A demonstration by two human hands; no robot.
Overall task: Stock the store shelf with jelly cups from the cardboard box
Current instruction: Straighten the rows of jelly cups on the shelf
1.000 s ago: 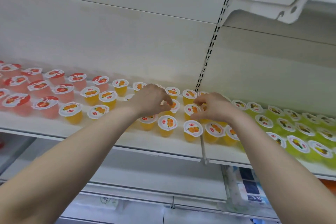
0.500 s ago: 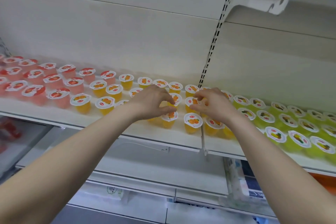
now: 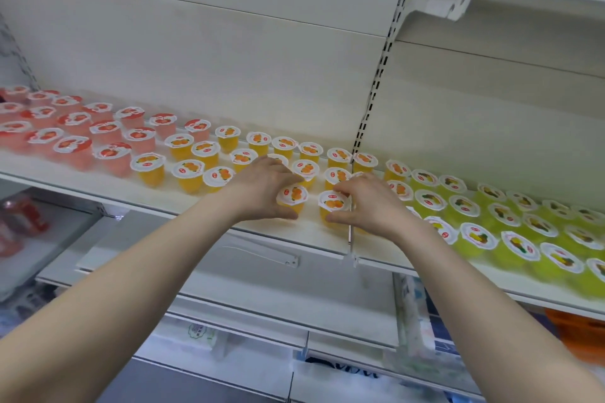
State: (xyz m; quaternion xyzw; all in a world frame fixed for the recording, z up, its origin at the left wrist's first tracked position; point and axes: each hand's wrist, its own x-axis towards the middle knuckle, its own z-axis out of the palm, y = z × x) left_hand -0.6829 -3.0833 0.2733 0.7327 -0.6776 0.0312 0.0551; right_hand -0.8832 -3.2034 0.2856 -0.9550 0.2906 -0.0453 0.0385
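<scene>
Orange jelly cup [image 3: 292,198], clear plastic, printed foil lid: upright in the front row of the white metal shelf [image 3: 157,203], just left of the thin white divider [image 3: 351,240]. Your left hand [image 3: 262,190] wraps it, thumb in front and fingers behind. The second orange jelly cup [image 3: 332,206] stands nearer the divider, apparently held likewise by your right hand [image 3: 370,203]. Bare shelf lies frontward; neighbouring cups crowd behind.

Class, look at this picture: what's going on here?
A person is stocking a shelf with jelly cups. The left hand grips an orange cup in the front row, and the right hand grips the neighbouring orange cup. Red cups stand to the left, green cups to the right. No cardboard box is in view.
</scene>
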